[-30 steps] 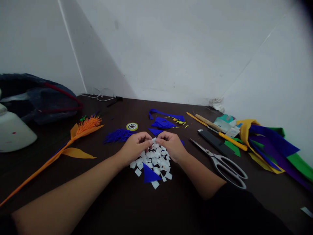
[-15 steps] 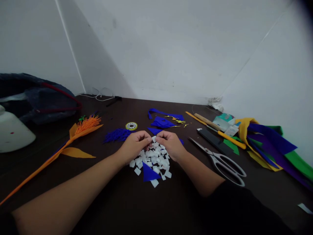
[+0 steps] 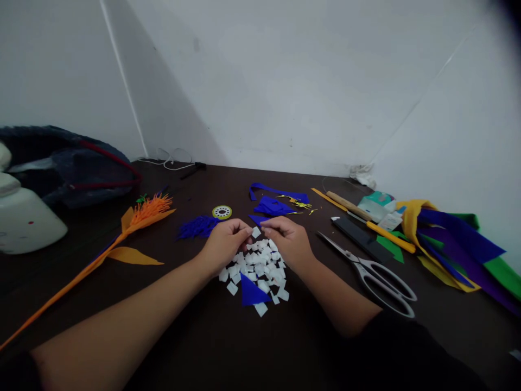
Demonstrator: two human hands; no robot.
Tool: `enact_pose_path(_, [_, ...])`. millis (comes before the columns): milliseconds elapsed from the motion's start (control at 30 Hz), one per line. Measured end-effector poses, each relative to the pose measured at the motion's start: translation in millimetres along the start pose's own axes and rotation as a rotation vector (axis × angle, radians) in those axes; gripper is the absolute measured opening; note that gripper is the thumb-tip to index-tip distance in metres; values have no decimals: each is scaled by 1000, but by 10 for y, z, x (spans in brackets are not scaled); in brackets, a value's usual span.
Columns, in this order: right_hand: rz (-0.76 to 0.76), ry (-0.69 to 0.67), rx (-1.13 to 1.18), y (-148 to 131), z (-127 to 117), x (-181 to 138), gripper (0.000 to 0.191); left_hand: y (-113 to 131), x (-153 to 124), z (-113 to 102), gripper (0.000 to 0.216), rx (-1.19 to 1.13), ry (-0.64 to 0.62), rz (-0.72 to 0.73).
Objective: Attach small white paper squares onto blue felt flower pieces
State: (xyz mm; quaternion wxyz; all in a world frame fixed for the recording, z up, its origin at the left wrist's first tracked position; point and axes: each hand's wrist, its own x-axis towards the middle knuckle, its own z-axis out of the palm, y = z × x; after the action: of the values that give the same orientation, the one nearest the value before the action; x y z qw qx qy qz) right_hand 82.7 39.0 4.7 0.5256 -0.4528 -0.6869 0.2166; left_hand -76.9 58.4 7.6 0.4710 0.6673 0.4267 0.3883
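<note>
My left hand (image 3: 225,244) and my right hand (image 3: 288,240) meet over a pile of small white paper squares (image 3: 256,269) on the dark table (image 3: 195,336). The fingertips of both hands pinch one small white square (image 3: 256,232) between them, just above the far edge of the pile. A blue paper triangle (image 3: 251,292) lies on the near side of the pile. Both hands have their fingers curled in.
Large scissors (image 3: 376,274) lie right of my right hand. Behind them are a black cutter (image 3: 358,234), a yellow-handled tool (image 3: 386,234) and coloured paper sheets (image 3: 456,244). Blue paper scraps (image 3: 272,205), a tape roll (image 3: 222,211) and an orange paper flower (image 3: 138,217) lie further back and left.
The hands stay together over the pile; the white square between the fingertips is a little more exposed. The view has shifted slightly.
</note>
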Motion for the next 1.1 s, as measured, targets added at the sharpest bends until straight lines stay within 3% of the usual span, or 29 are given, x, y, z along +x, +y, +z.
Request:
enact_pose_path(200, [-38,-14,-51,-50,119,-63,11,27,-22,38,17,-68,-6,-18])
enact_pose_path(567, [181,-54,167,-14,118,-34,12,50,-44,20,14,-211,-82,-31])
enact_pose_path(667, [165,-41,152,-23,120,-40,11,40,-50,15,14,-190,-80,-12])
enact_pose_path(900, [-25,-25,39,7,118,-67,12,8,-41,9,14,-244,-105,-18])
enact_pose_path(1100, [79,-50,137,36,124,-72,10,4,-42,15,12,-247,-97,-8])
